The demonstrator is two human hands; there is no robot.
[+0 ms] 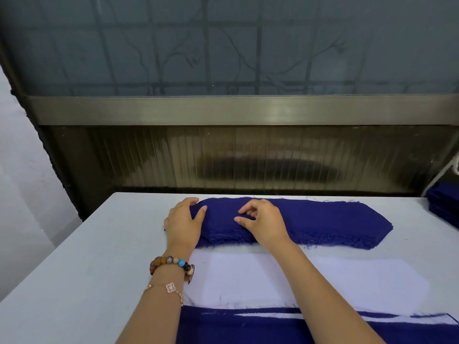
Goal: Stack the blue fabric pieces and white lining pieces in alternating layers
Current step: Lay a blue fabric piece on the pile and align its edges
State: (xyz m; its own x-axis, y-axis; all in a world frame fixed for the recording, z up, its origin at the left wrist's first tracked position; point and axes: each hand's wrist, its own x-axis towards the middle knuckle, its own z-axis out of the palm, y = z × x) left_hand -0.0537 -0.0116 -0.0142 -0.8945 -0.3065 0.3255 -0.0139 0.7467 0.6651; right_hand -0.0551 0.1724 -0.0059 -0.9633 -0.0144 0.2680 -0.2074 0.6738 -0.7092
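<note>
A thick pile of blue fabric pieces (327, 223) lies across the far side of the table. My left hand (183, 225) grips the pile's left end, fingers curled round the edge and thumb on top. On top of the pile, a little to the right, rests my right hand (264, 223) with loosely curled fingers; no fabric is lifted between them. Nearer to me a white lining piece (335, 281) lies flat. It tops a stack at the front edge where blue fabric (248, 330) and thin white strips show.
The work table (74, 269) is pale grey, with bare surface on the left. Another pile of blue pieces (444, 207) sits at the far right edge, under a white cord (455, 165). A ribbed panel and a window frame rise just behind the table.
</note>
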